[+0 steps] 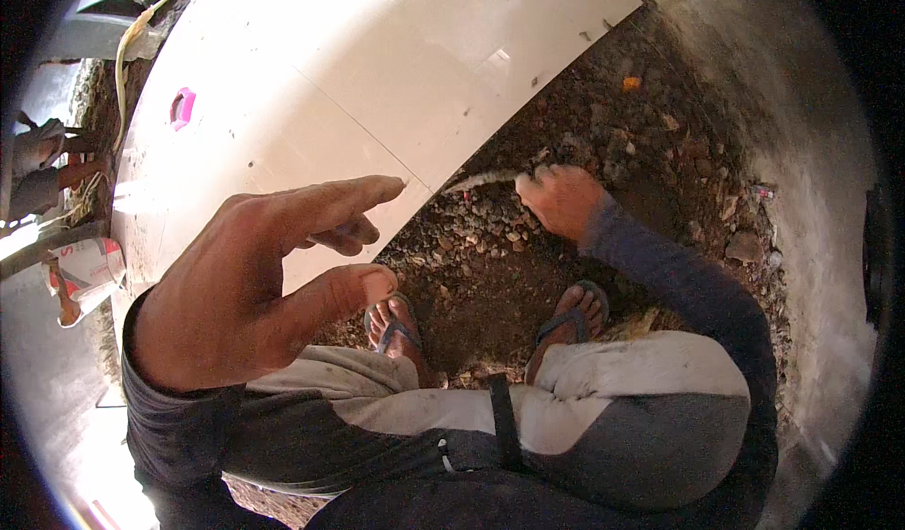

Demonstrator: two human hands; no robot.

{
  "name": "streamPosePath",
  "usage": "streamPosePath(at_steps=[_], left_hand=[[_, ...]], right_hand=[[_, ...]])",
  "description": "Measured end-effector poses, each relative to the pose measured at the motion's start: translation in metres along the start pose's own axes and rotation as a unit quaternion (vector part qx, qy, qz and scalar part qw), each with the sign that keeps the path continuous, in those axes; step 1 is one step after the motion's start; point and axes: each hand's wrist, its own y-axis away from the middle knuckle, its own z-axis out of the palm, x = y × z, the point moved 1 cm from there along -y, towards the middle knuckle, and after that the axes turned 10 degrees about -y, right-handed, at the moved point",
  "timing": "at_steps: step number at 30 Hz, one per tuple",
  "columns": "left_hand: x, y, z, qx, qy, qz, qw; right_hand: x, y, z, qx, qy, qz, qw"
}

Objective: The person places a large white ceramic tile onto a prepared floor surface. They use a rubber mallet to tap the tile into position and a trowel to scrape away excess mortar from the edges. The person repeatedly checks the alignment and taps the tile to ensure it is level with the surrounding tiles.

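Note:
My left hand [269,271] hovers over the near edge of a large pale, glossy panel [377,68]. Its fingers stretch forward, the thumb stands apart from them, and nothing is between them. To the right, over dark gravelly soil [500,238], my right hand [563,200] is closed in a fist. A thin, pale, blurred streak [481,181] runs from that fist toward the panel's edge; I cannot make out what it is. A fine straight line crosses the panel and meets the edge near there.
A small pink piece [183,109] lies on the panel. A red-and-white bag [87,271] and a yellowish cord [123,68] are at the left. A rough grey wall [801,125] bounds the right. An orange scrap [632,83] lies on the soil beyond my sandalled feet [394,327].

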Motion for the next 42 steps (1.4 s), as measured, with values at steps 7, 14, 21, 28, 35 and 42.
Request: streamPosePath(at_steps=[7, 14, 21, 28, 35, 42], left_hand=[[-0.011, 0.024, -0.005, 0.026, -0.014, -0.068, 0.997], [-0.006, 0.006, -0.004, 0.006, 0.027, -0.018, 0.999], [-0.018, 0.020, -0.002, 0.025, 0.040, -0.047, 0.998], [-0.010, 0.011, -0.007, 0.026, 0.022, -0.034, 0.999], [-0.012, 0.016, -0.002, 0.021, 0.045, -0.064, 0.997], [-0.003, 0.000, 0.000, 0.004, 0.035, -0.014, 0.999]], right_hand=[[0.060, -0.004, -0.053, 0.121, 0.084, 0.030, 0.989], [0.007, -0.009, 0.000, 0.074, 0.058, 0.025, 0.995], [0.077, 0.012, -0.056, 0.093, 0.107, 0.197, 0.970], [0.000, -0.001, -0.023, 0.063, 0.007, 0.016, 0.998], [0.008, -0.017, -0.042, 0.101, 0.023, 0.025, 0.994], [-0.012, -0.018, -0.006, 0.091, 0.019, -0.061, 0.994]])
